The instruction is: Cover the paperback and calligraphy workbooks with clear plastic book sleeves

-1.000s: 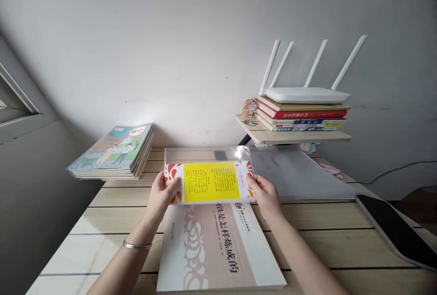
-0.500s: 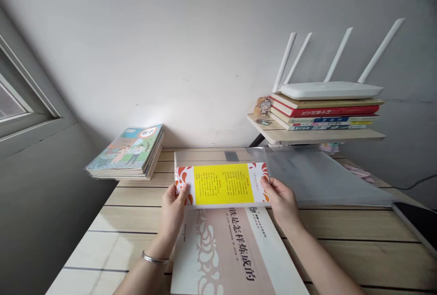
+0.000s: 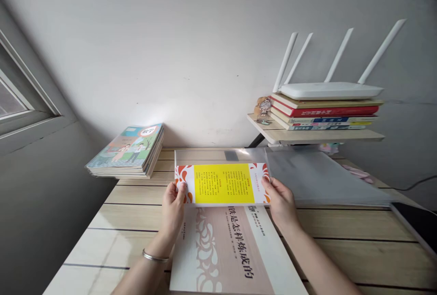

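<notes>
Yellow-centred printed strip (image 3: 223, 185), white ends patterned with red-orange drops, pinched at either end by left hand (image 3: 174, 201) and right hand (image 3: 282, 203)

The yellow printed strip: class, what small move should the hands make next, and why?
Probably ease the yellow printed strip slightly toward the wall, evenly: the left hand and right hand grip its opposite ends, and clear plastic extends beyond its far edge.

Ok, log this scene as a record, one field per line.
left hand: holds left end of yellow-and-white printed strip
right hand: holds its right end
nearer the viewer: pink-and-white book
right of strip: clear plastic sheet
back left: book stack
back right: white router atop books on shelf
</notes>
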Action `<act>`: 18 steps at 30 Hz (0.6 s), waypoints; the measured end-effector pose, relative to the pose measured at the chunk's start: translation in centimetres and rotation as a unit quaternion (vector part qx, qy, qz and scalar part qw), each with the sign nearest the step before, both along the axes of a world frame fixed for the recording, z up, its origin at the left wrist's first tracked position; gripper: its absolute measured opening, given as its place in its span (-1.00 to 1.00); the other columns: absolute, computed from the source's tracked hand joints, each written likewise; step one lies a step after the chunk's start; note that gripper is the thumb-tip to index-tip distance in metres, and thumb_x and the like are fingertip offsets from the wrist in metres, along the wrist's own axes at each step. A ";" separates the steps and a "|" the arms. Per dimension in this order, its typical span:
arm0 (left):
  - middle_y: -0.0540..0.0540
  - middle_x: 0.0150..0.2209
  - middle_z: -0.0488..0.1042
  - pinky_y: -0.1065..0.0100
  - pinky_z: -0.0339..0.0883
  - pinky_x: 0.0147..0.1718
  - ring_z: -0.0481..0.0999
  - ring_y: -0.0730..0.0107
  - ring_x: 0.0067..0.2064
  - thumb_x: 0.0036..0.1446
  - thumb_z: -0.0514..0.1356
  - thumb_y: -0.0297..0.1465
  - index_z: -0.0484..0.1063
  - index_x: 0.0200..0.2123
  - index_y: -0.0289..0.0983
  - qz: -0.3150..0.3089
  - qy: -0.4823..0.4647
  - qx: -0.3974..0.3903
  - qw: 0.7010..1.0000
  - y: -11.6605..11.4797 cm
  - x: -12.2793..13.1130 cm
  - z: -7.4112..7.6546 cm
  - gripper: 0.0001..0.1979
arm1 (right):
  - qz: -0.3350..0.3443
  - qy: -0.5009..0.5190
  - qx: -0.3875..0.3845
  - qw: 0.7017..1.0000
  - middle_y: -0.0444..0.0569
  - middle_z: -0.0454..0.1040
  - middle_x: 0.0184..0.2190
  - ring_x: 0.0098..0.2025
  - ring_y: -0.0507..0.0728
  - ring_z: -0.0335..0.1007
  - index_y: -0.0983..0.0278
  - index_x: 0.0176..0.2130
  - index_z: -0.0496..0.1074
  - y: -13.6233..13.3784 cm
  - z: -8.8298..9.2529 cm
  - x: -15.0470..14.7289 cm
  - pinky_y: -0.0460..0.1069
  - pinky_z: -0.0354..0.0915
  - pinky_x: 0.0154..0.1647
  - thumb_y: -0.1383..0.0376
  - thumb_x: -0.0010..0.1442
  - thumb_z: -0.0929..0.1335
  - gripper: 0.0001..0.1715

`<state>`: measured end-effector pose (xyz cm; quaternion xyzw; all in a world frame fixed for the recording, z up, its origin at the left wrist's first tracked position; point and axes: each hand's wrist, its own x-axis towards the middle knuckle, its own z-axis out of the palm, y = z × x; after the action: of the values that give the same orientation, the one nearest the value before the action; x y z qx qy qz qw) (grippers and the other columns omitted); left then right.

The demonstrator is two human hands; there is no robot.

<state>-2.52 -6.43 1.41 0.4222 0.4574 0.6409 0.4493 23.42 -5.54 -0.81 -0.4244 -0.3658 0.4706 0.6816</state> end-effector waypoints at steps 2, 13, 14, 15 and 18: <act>0.05 -0.54 0.36 0.50 0.20 -0.53 0.28 0.57 -0.55 0.00 0.23 -0.09 0.26 -0.46 -0.28 -0.001 0.004 0.001 1.000 0.2 -0.1 -0.3 -0.63 | -0.006 -0.010 -0.003 1.000 -0.13 0.51 -0.52 -0.53 0.07 0.38 0.22 -0.46 0.36 0.0 0.0 0.0 -0.07 0.28 -0.57 0.05 -0.04 0.46 -0.66; 0.01 -0.49 0.38 0.47 0.23 -0.47 0.34 0.51 -0.49 0.00 0.23 -0.08 0.32 -0.43 -0.28 -0.018 -0.042 0.000 0.999 0.0 -0.1 -0.2 -0.64 | -0.026 -0.026 0.018 0.999 -0.15 0.48 -0.55 -0.55 0.06 0.36 0.21 -0.47 0.31 0.0 -0.3 -0.2 -0.10 0.24 -0.60 0.02 -0.02 0.44 -0.64; 0.01 -0.50 0.37 0.47 0.22 -0.48 0.33 0.51 -0.50 0.00 0.23 -0.07 0.32 -0.44 -0.28 -0.014 -0.037 0.001 0.999 0.1 -0.1 -0.2 -0.63 | -0.024 -0.025 0.018 0.999 -0.13 0.50 -0.52 -0.53 0.08 0.39 0.21 -0.48 0.30 0.0 -0.3 -0.1 -0.09 0.24 -0.60 0.02 -0.04 0.45 -0.62; 0.02 -0.51 0.36 0.47 0.21 -0.48 0.32 0.51 -0.50 -0.01 0.23 -0.06 0.31 -0.45 -0.28 -0.010 -0.033 0.002 0.999 0.1 -0.1 -0.3 -0.62 | -0.021 -0.025 0.017 0.999 -0.11 0.52 -0.50 -0.50 0.10 0.41 0.21 -0.48 0.30 0.0 -0.2 -0.1 -0.09 0.24 -0.60 0.02 -0.06 0.45 -0.62; 0.03 -0.51 0.34 0.48 0.18 -0.50 0.27 0.53 -0.51 -0.01 0.22 -0.04 0.29 -0.46 -0.27 0.000 -0.021 0.010 1.000 0.3 -0.1 -0.5 -0.60 | -0.018 -0.032 0.007 0.999 -0.09 0.54 -0.46 -0.46 0.14 0.45 0.21 -0.46 0.33 0.0 -0.1 0.0 -0.08 0.25 -0.61 0.02 -0.08 0.46 -0.62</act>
<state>-2.59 -6.14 0.86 0.4135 0.4410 0.6541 0.4547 23.39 -5.53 -0.95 -0.4408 -0.3832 0.4414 0.6812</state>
